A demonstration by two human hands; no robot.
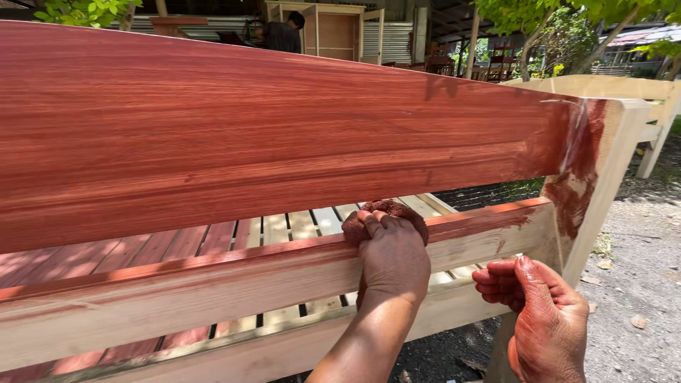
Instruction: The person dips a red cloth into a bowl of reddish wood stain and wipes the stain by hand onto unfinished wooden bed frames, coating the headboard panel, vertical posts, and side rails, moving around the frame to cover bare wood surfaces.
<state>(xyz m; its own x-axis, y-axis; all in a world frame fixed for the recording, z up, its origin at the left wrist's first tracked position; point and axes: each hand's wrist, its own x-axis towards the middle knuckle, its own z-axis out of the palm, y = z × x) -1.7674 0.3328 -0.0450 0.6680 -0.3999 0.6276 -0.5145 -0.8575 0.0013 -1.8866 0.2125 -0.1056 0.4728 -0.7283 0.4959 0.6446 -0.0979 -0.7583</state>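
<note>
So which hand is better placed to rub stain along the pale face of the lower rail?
Probably the left hand: it already presses the red-stained rag onto the lower rail. The right hand is empty, near the corner post.

The big wooden board looks smooth and stained red. The wooden rail is pale, partly bare. The rag is soft cloth.

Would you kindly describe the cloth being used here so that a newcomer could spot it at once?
Start at the broad red-stained panel across the top, then drop to the half-stained rail beneath it. On the rail's top edge, the left hand presses a crumpled rag. It is the only soft, lumpy thing there, soaked reddish brown, unlike the smooth wood around it.
</note>
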